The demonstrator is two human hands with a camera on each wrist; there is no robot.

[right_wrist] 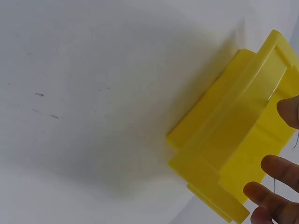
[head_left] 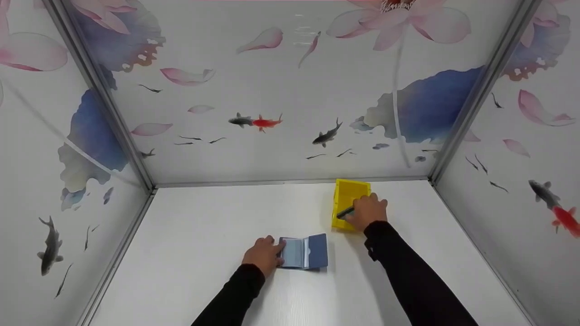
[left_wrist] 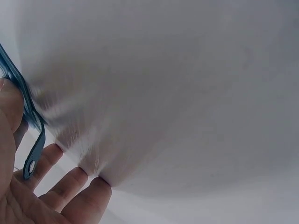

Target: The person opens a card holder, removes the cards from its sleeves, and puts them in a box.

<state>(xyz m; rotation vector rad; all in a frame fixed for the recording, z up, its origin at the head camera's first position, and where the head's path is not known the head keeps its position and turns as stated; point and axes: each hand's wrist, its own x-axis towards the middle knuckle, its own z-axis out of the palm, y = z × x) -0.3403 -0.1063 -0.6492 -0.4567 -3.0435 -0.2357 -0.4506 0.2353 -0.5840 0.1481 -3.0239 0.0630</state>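
A blue card holder (head_left: pixel 293 253) lies unfolded on the white table, with pale clear sleeves at its left and a blue flap raised at its right. My left hand (head_left: pixel 264 256) grips its left edge, the thumb on top. In the left wrist view, its strap (left_wrist: pixel 34 151) with a snap button hangs by the fingers, and several fingertips touch the table. My right hand (head_left: pixel 369 212) is over a yellow bin (head_left: pixel 351 188), pinching a small dark thin piece (head_left: pixel 345 212). That piece is out of sight in the right wrist view, where the fingers (right_wrist: pixel 280 168) hang over the bin's opening.
White panels painted with lotus flowers and fish stand at the back (head_left: pixel 272 81), left and right of the table (head_left: pixel 204 217). Grey metal strips (head_left: pixel 108 108) run along their corners. The yellow bin stands near the back panel, right of centre.
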